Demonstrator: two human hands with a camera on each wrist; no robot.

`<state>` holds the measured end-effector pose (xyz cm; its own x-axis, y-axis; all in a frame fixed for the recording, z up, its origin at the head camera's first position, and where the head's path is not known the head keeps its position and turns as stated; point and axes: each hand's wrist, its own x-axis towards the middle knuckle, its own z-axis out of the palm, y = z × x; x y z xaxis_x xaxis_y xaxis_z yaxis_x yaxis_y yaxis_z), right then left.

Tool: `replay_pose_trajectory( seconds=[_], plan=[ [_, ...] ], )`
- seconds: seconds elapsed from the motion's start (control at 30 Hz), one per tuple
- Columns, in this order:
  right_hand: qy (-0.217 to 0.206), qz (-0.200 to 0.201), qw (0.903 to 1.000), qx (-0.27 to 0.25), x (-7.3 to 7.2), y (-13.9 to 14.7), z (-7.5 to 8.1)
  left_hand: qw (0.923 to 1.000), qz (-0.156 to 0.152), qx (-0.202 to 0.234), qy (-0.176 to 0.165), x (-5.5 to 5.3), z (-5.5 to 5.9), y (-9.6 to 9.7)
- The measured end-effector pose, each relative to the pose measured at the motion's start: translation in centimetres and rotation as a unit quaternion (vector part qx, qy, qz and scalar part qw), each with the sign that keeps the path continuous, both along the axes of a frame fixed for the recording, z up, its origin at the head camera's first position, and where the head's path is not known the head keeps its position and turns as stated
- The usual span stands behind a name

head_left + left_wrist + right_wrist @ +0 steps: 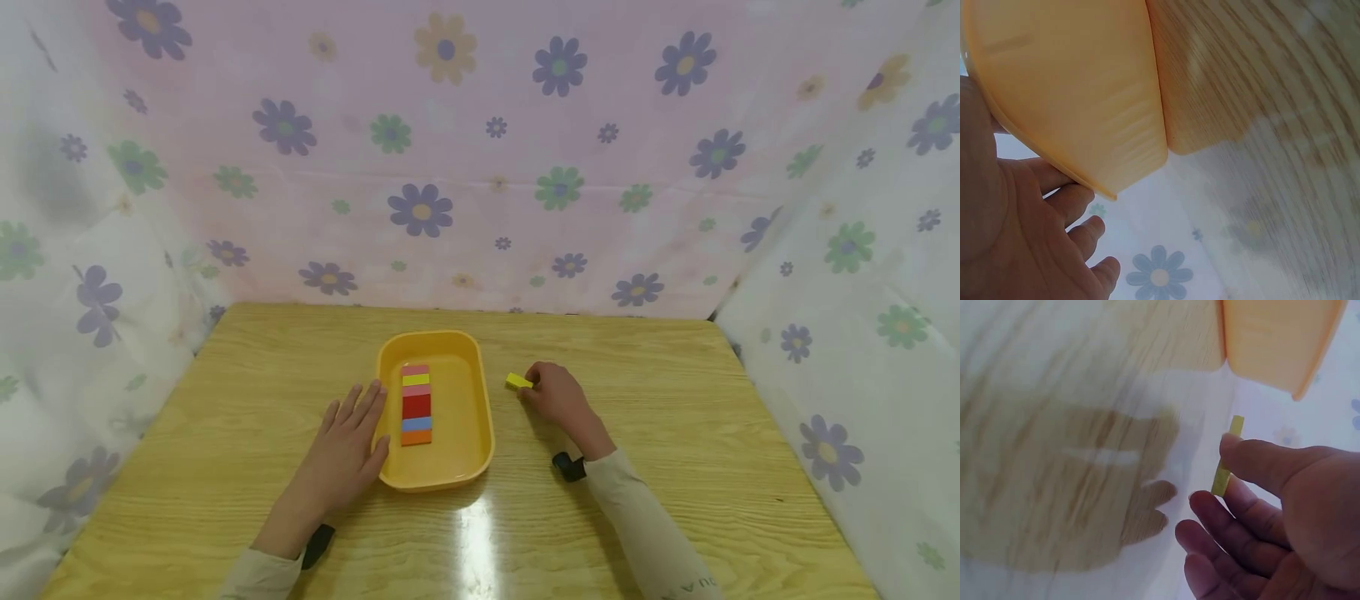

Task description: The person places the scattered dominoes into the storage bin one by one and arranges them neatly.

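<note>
A yellow tray stands on the table, with a row of coloured blocks lying along its left part. The row runs pink, yellow, pink, red, blue and orange. My left hand rests against the tray's left rim with its fingers spread and mostly straight. In the left wrist view, some fingertips touch the underside of the rim. Right of the tray, my right hand pinches a small yellow block between thumb and fingers, slightly above the table. One end of that block sticks out toward the tray.
The wooden table reaches back to a flowered cloth, which also hangs on both sides. A dark wrist camera shows under the right wrist, and another dark camera by the left.
</note>
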<state>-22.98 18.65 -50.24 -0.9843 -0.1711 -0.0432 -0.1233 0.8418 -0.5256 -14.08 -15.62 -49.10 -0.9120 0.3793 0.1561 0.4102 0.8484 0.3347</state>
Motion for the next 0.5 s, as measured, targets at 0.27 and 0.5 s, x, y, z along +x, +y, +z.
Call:
replay_pose_trajectory(
  seconds=[0.27,0.5],
  plan=[
    [-0.008,-0.032,0.9926,-0.116,1.4,-0.2,0.7,1.0,0.003,-0.004,0.0,0.1,0.1,0.1],
    [0.015,-0.04,0.981,-0.189,2.4,-0.4,0.4,0.9999,0.009,-0.011,-0.003,0.1,0.2,0.1]
  ],
)
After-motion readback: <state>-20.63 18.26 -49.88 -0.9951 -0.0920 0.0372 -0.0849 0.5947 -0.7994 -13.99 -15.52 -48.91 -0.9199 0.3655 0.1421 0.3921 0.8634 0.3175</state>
